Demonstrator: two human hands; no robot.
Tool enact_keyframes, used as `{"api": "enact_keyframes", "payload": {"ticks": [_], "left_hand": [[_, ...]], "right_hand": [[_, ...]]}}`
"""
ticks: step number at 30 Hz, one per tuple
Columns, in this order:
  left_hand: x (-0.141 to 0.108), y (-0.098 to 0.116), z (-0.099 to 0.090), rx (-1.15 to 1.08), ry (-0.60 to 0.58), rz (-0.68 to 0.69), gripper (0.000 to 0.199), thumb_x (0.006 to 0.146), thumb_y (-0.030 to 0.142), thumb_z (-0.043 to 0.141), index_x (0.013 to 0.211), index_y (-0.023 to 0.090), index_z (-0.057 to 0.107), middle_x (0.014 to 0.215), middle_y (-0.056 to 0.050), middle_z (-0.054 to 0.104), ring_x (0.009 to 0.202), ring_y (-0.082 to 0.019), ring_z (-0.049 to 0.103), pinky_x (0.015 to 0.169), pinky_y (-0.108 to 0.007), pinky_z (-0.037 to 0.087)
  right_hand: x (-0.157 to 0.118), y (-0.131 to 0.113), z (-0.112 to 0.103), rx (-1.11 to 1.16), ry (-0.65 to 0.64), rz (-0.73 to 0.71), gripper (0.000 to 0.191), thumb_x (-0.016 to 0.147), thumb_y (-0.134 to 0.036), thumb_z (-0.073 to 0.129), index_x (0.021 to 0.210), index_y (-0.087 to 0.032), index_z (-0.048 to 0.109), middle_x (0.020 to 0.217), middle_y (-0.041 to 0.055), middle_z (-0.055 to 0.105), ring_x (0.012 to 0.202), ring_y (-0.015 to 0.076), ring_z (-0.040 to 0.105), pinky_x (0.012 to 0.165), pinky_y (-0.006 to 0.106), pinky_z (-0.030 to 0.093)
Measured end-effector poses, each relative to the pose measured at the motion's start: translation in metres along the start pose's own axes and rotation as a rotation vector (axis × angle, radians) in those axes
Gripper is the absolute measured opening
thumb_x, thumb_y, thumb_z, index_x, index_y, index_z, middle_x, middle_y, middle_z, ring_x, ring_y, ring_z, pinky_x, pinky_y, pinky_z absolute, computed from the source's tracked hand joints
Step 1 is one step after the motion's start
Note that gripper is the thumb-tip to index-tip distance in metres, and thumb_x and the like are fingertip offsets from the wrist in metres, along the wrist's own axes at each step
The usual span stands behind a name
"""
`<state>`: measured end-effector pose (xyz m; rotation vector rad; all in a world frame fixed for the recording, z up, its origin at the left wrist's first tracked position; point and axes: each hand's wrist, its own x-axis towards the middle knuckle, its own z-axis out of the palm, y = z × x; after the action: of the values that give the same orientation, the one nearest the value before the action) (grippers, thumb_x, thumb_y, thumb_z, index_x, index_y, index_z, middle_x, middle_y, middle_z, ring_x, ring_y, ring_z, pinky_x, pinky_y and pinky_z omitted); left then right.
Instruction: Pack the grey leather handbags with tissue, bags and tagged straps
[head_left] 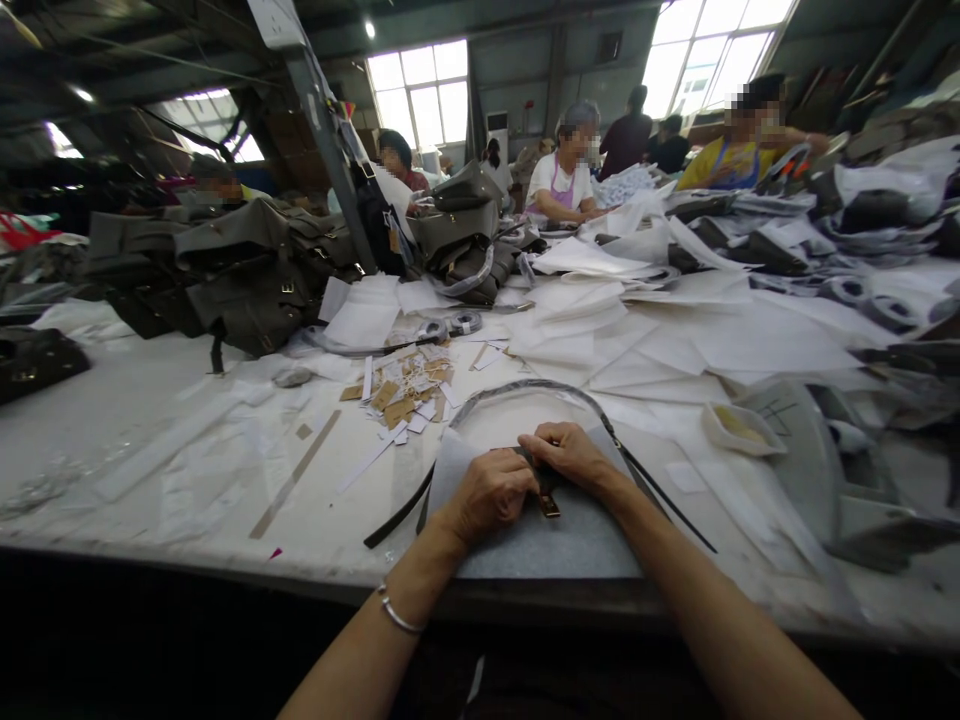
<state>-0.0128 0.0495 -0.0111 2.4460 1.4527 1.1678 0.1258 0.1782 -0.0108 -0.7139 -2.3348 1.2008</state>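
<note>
Two forearms (697,590) converge; left hand (489,492), right hand (571,455) curled over white sheet (589,552).

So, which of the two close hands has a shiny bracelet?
The left hand: a silver bracelet circles its wrist, while the right hand has a bare wrist.

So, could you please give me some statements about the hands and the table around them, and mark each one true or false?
1. The left hand and the right hand are over a white sheet. True.
2. The silver-coloured bracelet is on the right wrist. False: it is on the left wrist.
3. A gold-coloured metal piece shows beside the left hand. True.
4. The shallow dish stands to the left of the hands. False: it stands to their right.
5. Brown and white cards lie neatly stacked. False: they lie in a loose scatter.
</note>
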Motion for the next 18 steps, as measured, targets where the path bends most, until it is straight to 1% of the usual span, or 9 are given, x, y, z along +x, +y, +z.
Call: {"api": "enact_keyframes", "payload": {"ticks": [4,6,8,9,11,13,14,16,18], "left_hand": [[0.002,-0.001,-0.004,-0.146,-0.014,-0.017,0.032,0.08,-0.001,0.042,0.085,0.017,0.069,0.088,-0.004,0.07,0.085,-0.013,0.064,0.083,-0.026,0.052],[0.005,0.001,-0.008,-0.188,-0.084,-0.019,0.038,0.077,-0.003,0.04,0.086,0.018,0.07,0.089,-0.004,0.07,0.087,-0.013,0.064,0.088,-0.027,0.051],[0.008,0.004,-0.012,-0.176,-0.189,-0.025,0.04,0.076,-0.004,0.041,0.088,0.02,0.071,0.088,-0.002,0.07,0.089,-0.013,0.064,0.093,-0.028,0.048],[0.01,0.006,-0.014,-0.162,-0.236,-0.029,0.04,0.076,-0.004,0.043,0.089,0.021,0.071,0.09,-0.002,0.07,0.093,-0.014,0.064,0.096,-0.029,0.047],[0.012,0.01,-0.017,-0.141,-0.289,-0.036,0.04,0.077,-0.004,0.044,0.092,0.022,0.071,0.101,-0.003,0.07,0.102,-0.015,0.062,0.1,-0.03,0.045],[0.012,0.012,-0.018,-0.137,-0.316,-0.027,0.039,0.079,-0.003,0.044,0.094,0.022,0.07,0.108,-0.003,0.069,0.107,-0.015,0.061,0.1,-0.029,0.045],[0.012,0.013,-0.019,-0.135,-0.332,-0.016,0.038,0.081,-0.003,0.043,0.095,0.022,0.07,0.109,-0.003,0.069,0.107,-0.014,0.061,0.099,-0.028,0.045],[0.011,0.016,-0.022,-0.101,-0.378,0.006,0.037,0.085,-0.001,0.042,0.096,0.022,0.068,0.105,-0.003,0.069,0.105,-0.013,0.062,0.097,-0.026,0.046],[0.008,0.022,-0.027,-0.005,-0.441,0.013,0.031,0.089,0.004,0.043,0.099,0.022,0.067,0.103,-0.003,0.069,0.103,-0.014,0.063,0.094,-0.025,0.047]], "right_hand": [[0.002,0.001,0.001,-0.07,0.005,-0.027,0.049,0.087,-0.05,0.052,0.05,-0.018,0.049,0.052,-0.0026,0.048,0.053,0.0104,0.042,0.054,0.026,0.03],[0.002,0.001,0.001,-0.082,-0.002,-0.036,0.049,0.087,-0.049,0.051,0.05,-0.018,0.047,0.051,-0.0035,0.045,0.052,0.0099,0.039,0.053,0.026,0.028],[0.002,0.0,0.0,-0.08,-0.002,-0.038,0.049,0.087,-0.049,0.051,0.049,-0.019,0.045,0.05,-0.0042,0.043,0.051,0.0097,0.037,0.052,0.026,0.028],[0.001,0.0,0.0,-0.08,0.002,-0.036,0.05,0.087,-0.05,0.051,0.049,-0.019,0.044,0.049,-0.0046,0.041,0.051,0.0097,0.037,0.052,0.026,0.027],[0.001,0.0,0.0,-0.083,0.009,-0.024,0.051,0.087,-0.05,0.051,0.048,-0.019,0.043,0.048,-0.0048,0.038,0.05,0.0097,0.035,0.051,0.026,0.025],[0.0,0.001,0.001,-0.071,0.002,-0.006,0.05,0.087,-0.05,0.051,0.048,-0.019,0.046,0.048,-0.0043,0.042,0.05,0.0099,0.037,0.05,0.026,0.026],[0.0,0.001,0.001,-0.059,-0.004,0.001,0.05,0.088,-0.05,0.052,0.049,-0.019,0.049,0.048,-0.0037,0.046,0.05,0.0101,0.039,0.05,0.026,0.027],[0.0,0.002,0.0,-0.041,-0.019,-0.001,0.048,0.088,-0.049,0.053,0.052,-0.018,0.056,0.051,-0.002,0.055,0.051,0.0109,0.045,0.052,0.026,0.031],[0.001,0.001,0.0,-0.047,-0.025,-0.032,0.046,0.089,-0.048,0.054,0.054,-0.018,0.06,0.055,-0.0005,0.06,0.055,0.012,0.051,0.056,0.026,0.035]]}}
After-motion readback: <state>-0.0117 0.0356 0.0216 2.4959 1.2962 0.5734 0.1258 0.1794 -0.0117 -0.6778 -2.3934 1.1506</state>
